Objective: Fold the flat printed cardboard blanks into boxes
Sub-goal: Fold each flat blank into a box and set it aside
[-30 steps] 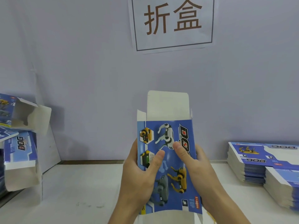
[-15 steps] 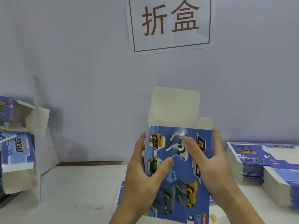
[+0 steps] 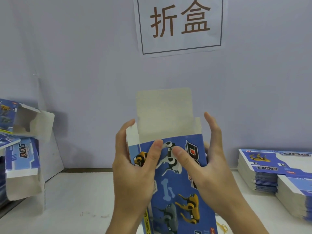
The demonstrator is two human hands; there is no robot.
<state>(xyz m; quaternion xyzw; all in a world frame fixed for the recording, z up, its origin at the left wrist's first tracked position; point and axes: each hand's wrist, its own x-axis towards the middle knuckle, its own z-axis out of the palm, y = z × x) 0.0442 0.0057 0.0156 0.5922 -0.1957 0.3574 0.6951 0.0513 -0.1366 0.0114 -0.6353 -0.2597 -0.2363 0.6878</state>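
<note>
Glossy printed cardboard box (image 3: 175, 179), matt unprinted inside.

**Single head view, close over the hands**

One camera only, head-worn, facing forward and slightly down toward a pale wall (image 3: 84, 65) with a paper sign (image 3: 179, 25) at top. Very near the left hand (image 3: 135, 173) and right hand (image 3: 212, 169), centre frame. Table (image 3: 76, 200) runs below; its left and right edges fall at the frame margins. Wide-angle bend shows. No second view shares the scene.
</note>
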